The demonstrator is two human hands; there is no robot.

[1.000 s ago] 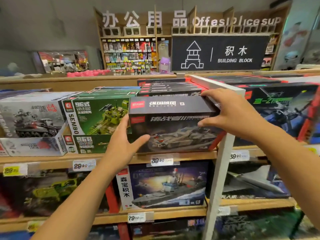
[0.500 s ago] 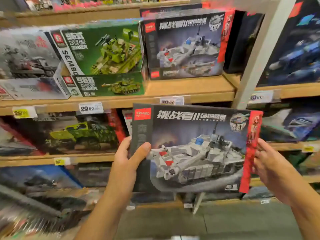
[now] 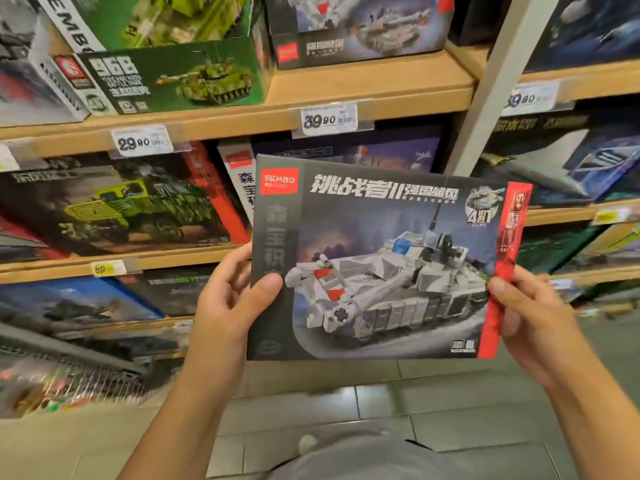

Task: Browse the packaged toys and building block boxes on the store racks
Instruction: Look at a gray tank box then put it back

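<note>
Held flat grey cardboard tank box: left hand gripping at nine o'clock, right hand at three. Probably light, stiff, easily dented.

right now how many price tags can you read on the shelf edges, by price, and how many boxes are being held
white 29.90 price tag: 1
white 39.90 price tags: 2
grey tank block box, held by left hand and right hand: 1
total: 4

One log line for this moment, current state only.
phase: inspecting | item: grey tank box off shelf, front facing camera | left hand grips left edge | right hand grips right edge
</note>
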